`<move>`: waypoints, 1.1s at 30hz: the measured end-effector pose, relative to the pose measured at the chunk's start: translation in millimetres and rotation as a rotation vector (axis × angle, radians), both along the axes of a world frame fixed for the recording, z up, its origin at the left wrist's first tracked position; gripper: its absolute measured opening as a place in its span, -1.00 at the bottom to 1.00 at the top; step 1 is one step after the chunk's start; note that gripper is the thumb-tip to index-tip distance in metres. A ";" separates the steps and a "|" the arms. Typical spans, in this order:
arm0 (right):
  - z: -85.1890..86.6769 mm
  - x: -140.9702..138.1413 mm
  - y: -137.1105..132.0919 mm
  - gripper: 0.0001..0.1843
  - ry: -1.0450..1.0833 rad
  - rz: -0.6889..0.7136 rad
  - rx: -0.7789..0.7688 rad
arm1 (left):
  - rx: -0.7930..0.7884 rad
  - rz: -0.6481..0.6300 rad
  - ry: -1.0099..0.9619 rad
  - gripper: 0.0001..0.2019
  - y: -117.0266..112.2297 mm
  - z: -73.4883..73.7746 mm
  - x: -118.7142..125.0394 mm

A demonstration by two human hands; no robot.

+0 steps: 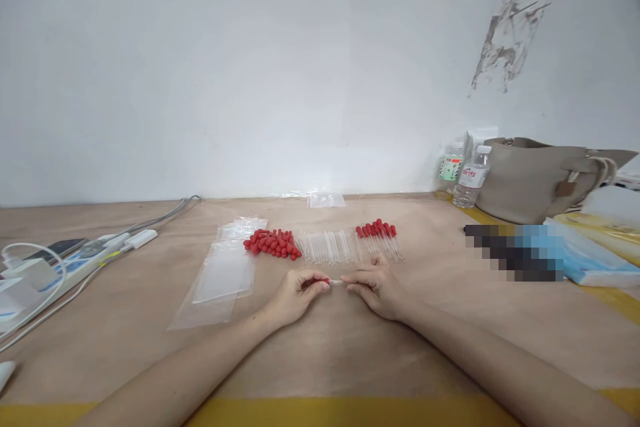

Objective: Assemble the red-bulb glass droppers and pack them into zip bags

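Note:
My left hand (298, 293) is closed in a pinch on a small red rubber bulb (326, 281). My right hand (376, 289) is pinched on the thin clear glass tube (337, 281) that meets the bulb between the two hands. Just beyond my hands lie a heap of loose red bulbs (273, 243), a row of bare clear tubes (327, 247), and several finished droppers with red tops (379, 237).
Clear plastic bags (223, 277) lie left of the bulbs, and another small bag (326, 200) sits by the wall. A power strip with cables (65, 267) is at far left. Two water bottles (465, 177), a beige handbag (535, 177) and a tissue pack (585, 260) stand at right.

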State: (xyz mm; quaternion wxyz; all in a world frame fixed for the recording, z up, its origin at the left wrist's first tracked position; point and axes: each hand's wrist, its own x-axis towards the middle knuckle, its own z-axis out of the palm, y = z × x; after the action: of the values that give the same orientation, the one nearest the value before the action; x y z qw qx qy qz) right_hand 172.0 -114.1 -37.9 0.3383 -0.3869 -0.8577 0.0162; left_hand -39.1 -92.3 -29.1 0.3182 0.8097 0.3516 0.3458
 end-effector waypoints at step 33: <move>4.8 -19.0 -10.7 -0.64 -0.057 0.012 -0.260 | 0.570 -0.142 0.326 -0.81 -0.2 -8.2 -2.3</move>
State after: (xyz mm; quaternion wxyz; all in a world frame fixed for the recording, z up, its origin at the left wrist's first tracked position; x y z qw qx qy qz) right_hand 153.0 -124.9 -33.1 0.2608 -0.4228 -0.8599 0.1180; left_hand -41.4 -92.5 -37.2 0.0420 0.9331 0.2298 0.2733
